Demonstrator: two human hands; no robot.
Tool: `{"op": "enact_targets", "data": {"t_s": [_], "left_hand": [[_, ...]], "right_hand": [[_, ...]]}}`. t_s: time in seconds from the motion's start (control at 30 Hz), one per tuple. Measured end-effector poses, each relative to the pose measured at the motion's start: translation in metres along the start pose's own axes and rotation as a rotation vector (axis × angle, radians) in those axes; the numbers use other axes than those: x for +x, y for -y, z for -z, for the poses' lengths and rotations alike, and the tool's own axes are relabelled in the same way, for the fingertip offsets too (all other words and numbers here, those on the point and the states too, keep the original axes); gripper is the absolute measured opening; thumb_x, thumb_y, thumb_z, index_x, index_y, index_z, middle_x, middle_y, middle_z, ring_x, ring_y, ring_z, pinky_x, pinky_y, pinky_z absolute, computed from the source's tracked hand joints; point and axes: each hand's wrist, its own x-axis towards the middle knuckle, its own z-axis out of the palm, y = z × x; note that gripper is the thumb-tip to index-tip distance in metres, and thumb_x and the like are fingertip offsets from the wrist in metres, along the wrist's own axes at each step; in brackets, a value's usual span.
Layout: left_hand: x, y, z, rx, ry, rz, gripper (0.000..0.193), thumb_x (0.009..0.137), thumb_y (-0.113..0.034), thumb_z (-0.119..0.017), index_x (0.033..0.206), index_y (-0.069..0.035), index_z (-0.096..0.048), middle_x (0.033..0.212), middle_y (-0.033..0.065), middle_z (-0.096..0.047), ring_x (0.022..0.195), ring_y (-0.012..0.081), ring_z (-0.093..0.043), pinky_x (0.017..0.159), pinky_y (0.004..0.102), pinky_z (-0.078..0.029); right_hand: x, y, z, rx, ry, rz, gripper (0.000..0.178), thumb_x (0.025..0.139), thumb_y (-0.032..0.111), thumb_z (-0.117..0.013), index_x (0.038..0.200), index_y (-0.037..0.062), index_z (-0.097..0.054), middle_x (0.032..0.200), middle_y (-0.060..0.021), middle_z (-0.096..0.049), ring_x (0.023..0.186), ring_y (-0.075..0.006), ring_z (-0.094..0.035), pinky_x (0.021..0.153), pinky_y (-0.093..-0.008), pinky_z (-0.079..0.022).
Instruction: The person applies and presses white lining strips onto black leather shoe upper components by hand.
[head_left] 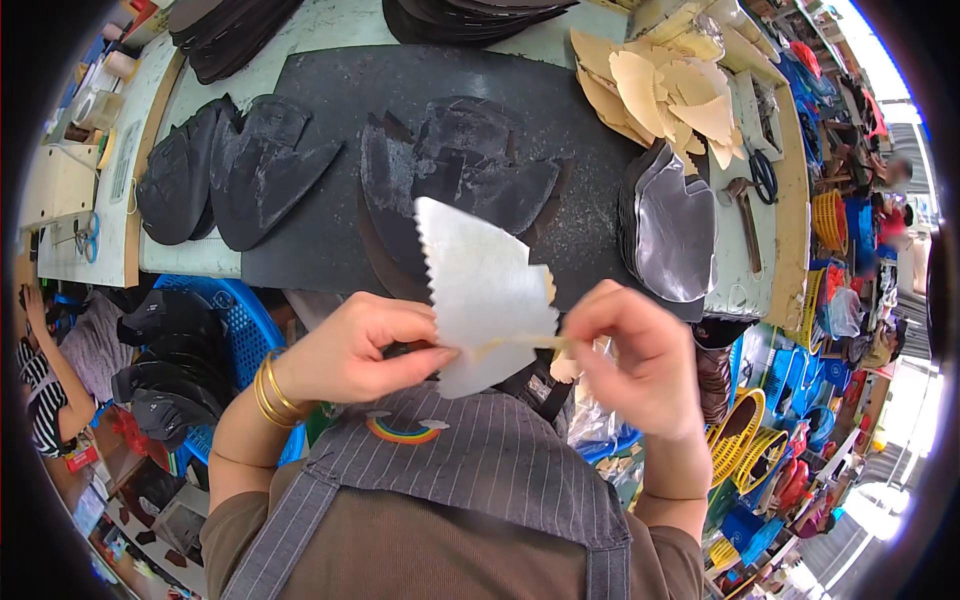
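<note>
My left hand (385,345) pinches the left edge of a pale grey, curved piece with a zigzag edge (480,290), held up in front of my apron. My right hand (635,350) is closed with its fingertips on a thin cream strip (540,342) that runs across the lower part of the piece. The right fingers are a little blurred. Beyond the piece, dark shoe-upper parts (465,170) lie spread on a black mat (330,80). More dark upper parts (265,170) lie to their left.
A stack of shiny dark pieces (675,225) and a pile of tan zigzag-edged pieces (660,85) are at the right. A hammer (745,220) and black-handled scissors (764,178) lie by the table's right edge. A blue basket (240,320) stands at left; another person's arm (60,370) shows far left.
</note>
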Motion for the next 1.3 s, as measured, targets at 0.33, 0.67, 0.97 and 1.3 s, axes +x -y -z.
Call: {"op": "enact_targets", "data": {"t_s": [0.33, 0.67, 0.97, 1.3], "left_hand": [[-0.006, 0.014, 0.002, -0.504, -0.033, 0.124, 0.012, 0.090, -0.010, -0.063, 0.090, 0.001, -0.067, 0.075, -0.0009, -0.062, 0.068, 0.0040, -0.055, 0.064, 0.0202, -0.044], [0.001, 0.018, -0.011, -0.546, 0.011, 0.136, 0.016, 0.092, -0.013, -0.062, 0.096, 0.001, -0.066, 0.083, -0.0006, -0.063, 0.073, 0.0042, -0.056, 0.069, 0.0208, -0.047], [-0.004, 0.020, -0.015, -0.554, -0.065, 0.068, 0.018, 0.093, -0.013, -0.060, 0.104, 0.002, -0.063, 0.091, 0.0010, -0.064, 0.082, 0.0046, -0.056, 0.073, 0.0216, -0.048], [-0.027, 0.059, -0.005, -0.964, -0.049, -0.072, 0.098, 0.069, -0.027, -0.082, 0.146, -0.007, -0.025, 0.142, 0.0085, -0.038, 0.120, 0.0186, -0.048, 0.095, 0.0330, -0.043]], "right_hand": [[-0.107, -0.143, 0.044, -1.161, -0.205, 0.014, 0.009, 0.065, -0.001, -0.060, 0.071, 0.0052, -0.063, 0.064, -0.0050, -0.055, 0.069, -0.0252, -0.054, 0.069, -0.0373, -0.043], [-0.060, -0.081, 0.007, -0.949, -0.412, 0.344, 0.016, 0.071, -0.014, -0.050, 0.074, 0.0019, -0.049, 0.077, -0.0152, -0.052, 0.072, -0.0293, -0.051, 0.067, -0.0360, -0.041], [-0.043, -0.052, -0.007, -1.244, -0.084, 0.216, 0.048, 0.071, 0.034, -0.077, 0.107, 0.0064, -0.063, 0.092, -0.0069, -0.060, 0.086, -0.0240, -0.055, 0.077, -0.0404, -0.039], [-0.015, -0.036, -0.022, -0.555, 0.047, 0.576, 0.033, 0.059, -0.009, -0.068, 0.083, 0.0086, -0.055, 0.081, -0.0045, -0.061, 0.071, -0.0213, -0.056, 0.064, -0.0335, -0.039]]}}
